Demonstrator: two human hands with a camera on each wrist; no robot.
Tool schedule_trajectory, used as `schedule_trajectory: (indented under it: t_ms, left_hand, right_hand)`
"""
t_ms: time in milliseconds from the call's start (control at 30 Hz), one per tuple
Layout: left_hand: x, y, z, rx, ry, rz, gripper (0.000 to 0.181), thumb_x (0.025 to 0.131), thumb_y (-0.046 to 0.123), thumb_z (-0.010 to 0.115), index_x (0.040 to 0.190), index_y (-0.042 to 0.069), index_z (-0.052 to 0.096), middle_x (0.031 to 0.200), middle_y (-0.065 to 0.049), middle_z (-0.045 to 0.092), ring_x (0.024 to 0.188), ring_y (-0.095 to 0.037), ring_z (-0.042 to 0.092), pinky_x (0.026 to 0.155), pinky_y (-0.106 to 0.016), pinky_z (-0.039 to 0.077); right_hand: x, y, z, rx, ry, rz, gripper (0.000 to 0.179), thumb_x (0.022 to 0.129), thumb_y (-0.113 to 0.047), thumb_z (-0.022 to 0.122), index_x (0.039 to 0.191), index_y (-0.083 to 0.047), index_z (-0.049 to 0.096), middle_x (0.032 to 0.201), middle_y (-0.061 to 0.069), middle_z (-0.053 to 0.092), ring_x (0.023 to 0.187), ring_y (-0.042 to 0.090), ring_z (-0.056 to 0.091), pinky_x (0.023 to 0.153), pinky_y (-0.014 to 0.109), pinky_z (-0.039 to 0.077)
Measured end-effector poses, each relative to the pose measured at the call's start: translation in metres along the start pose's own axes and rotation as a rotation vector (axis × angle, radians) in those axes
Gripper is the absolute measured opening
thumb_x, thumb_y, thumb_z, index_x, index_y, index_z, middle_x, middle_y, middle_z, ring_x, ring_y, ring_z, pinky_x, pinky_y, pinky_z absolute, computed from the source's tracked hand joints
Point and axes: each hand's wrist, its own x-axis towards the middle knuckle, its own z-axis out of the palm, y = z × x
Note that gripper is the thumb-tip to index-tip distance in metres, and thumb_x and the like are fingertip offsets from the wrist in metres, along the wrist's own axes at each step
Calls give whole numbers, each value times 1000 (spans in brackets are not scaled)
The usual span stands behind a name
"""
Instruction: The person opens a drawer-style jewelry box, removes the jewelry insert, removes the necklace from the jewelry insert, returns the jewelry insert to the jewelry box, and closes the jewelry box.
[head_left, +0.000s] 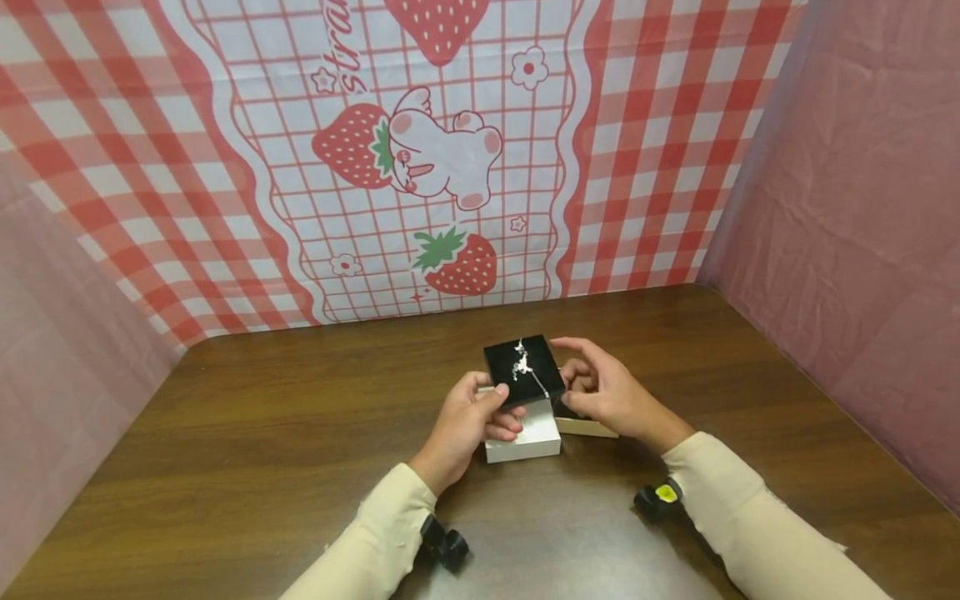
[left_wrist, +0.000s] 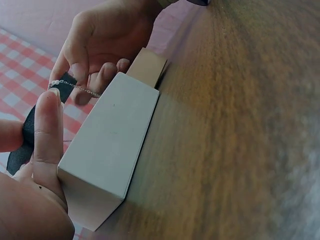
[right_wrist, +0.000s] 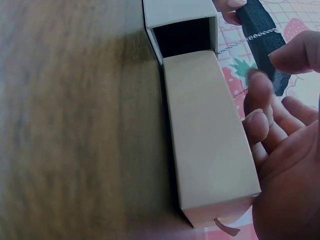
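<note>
Cloth-walled booth: strawberry backdrop (head_left: 438, 154), wooden table (head_left: 300, 433)

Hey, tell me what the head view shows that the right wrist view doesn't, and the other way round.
Only the head view: the silver charm on the pad's face, and both cream sleeves.

Only the right wrist view: the small ribbon tab on the end of the beige drawer, and the dark opening in the white box's end.

Both: the black pad with its chain, the white box, the drawer, the wooden table, and at least part of the left hand and right hand.
</note>
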Motion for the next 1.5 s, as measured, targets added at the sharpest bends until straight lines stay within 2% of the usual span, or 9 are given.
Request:
schedule_trajectory:
  t_ms: [100,200,433,600,733,933,1067,1267,1500]
  left_hand:
    - [0,0,0,-2,-1,2,26,103,9,53,122,-5,40,81,-15,72,59,-12,67,58,-26,56]
    - [0,0,-1,-1,0,2,27,103,9,53,122,-5,41,81,-14,72,59,-12,67,58,-26,56]
    - [0,-1,-1,-2,-4,5,27,103,10,54,122,-5,41,81,-16,72,59,-12,67,58,-27,56]
    - [0,0,0,-4,2,5,26,103,9,54,121,-5,41,81,-15,72,59,-12,67,58,-27,56]
    - [0,0,0,-2,10,4,26,102,9,54,121,-5,41,81,-17,72,58,-12,67,58,-27,56]
    - [0,-1,0,2,10,5,27,102,8,55,121,-5,41,80,-18,71,58,-12,67,58,-27,56]
    - [1,-2,0,12,9,4,27,101,8,55,120,-6,42,82,-20,71,58,-12,67,58,-27,56]
    - [1,-3,0,44,0,6,22,100,7,56,115,-7,48,82,-22,71,59,-13,67,59,-28,57]
    - [1,-4,-1,75,-1,19,18,98,7,56,109,-7,51,80,-22,70,58,-14,66,57,-29,56]
  right_hand:
    - [0,-2,0,64,-38,55,77,82,8,61,152,-8,32,101,17,68,59,17,57,50,32,50]
    - [0,-3,0,112,-83,89,83,84,9,59,156,-11,25,104,18,70,54,19,56,46,33,48]
    - [-1,-2,1,147,-135,70,87,83,8,61,158,-10,21,76,11,66,57,16,56,50,32,48]
    - [-1,-3,1,72,-95,23,87,81,5,65,157,-10,26,67,2,55,59,9,49,53,25,42]
    - [0,-2,0,21,-57,-29,84,79,8,64,154,-8,32,67,0,51,60,8,47,54,24,40]
    - [0,-1,-1,24,38,-80,68,73,14,58,138,-4,50,69,3,49,58,7,43,48,25,35]
    - [-1,0,-1,-26,125,-85,57,74,14,60,128,-4,58,73,5,50,58,11,45,47,25,37]
    - [0,-1,0,-82,257,-71,46,79,16,65,123,3,59,77,7,53,63,12,48,53,21,40]
    - [2,-8,4,-113,266,-81,39,78,20,63,116,11,59,78,12,54,61,11,49,52,19,39]
